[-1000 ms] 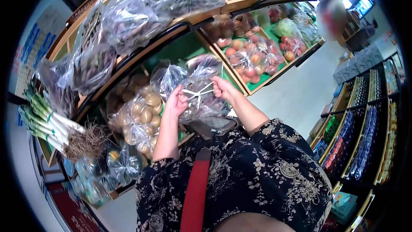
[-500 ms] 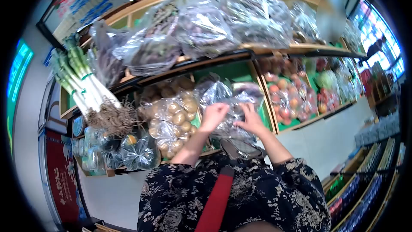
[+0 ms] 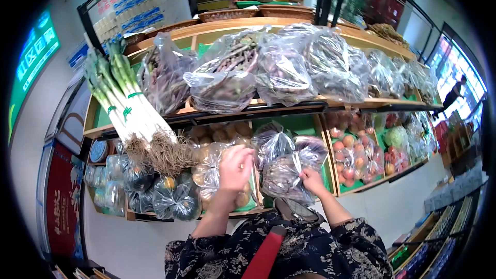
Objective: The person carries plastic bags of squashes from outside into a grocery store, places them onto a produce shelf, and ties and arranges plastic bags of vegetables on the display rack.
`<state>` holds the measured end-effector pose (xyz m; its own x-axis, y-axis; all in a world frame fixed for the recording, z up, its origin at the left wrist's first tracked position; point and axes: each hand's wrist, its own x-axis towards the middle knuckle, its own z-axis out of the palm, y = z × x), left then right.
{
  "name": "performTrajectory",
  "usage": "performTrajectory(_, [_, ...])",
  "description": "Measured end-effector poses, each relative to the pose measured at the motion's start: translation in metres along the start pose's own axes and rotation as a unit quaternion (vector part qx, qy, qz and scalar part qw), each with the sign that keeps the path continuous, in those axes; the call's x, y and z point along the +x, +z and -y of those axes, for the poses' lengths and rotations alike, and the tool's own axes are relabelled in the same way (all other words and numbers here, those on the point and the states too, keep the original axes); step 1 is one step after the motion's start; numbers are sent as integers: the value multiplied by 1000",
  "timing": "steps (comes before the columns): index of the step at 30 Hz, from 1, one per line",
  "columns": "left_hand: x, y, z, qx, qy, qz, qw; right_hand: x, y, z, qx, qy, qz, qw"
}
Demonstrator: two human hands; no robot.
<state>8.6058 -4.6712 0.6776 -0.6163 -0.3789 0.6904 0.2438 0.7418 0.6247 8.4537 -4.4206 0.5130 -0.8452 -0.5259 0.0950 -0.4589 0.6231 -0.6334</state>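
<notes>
My right hand is closed on the gathered, twisted top of a clear plastic bag of purplish vegetables, which sits at the front of a green-lined bin. Behind that bag lie another bag with dark contents and some glossy purple produce. My left hand is raised over the neighbouring bin, its fingers curled together; whatever they may hold is hidden. Beneath and beside it are bagged potatoes.
Leeks with hanging roots lean over the left bins, near bagged pumpkins. Above runs a wooden shelf with bagged purple beans. Bagged peaches are to the right. A grey bag hangs at my front.
My left hand has come away from the bag and moved left and up over the potatoes. My right hand now grips the bag's gathered top. The view has tilted upward.
</notes>
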Motion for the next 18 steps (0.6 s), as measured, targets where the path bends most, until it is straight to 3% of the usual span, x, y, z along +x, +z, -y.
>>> performTrajectory(2, [1,-15,14,-26,29,-12,999,1,0,-9,63,111,17,992])
performTrajectory(6, [-5,-39,14,12,-28,18,999,-12,0,-39,189,150,-82,967])
performTrajectory(7, [-14,-40,21,12,-33,30,999,-16,6,-52,321,232,-101,913])
performTrajectory(9, [-25,-41,34,7,-48,45,998,-32,-32,-24,396,258,-136,871])
performTrajectory(12, [-44,-39,45,-10,-98,83,992,-37,-57,-32,423,276,-237,830])
performTrajectory(14, [-52,-35,48,-25,-128,109,985,-44,-71,-36,397,304,-245,831])
performTrajectory(18, [-63,-13,53,-40,-152,127,979,-47,-57,-72,435,344,-335,762])
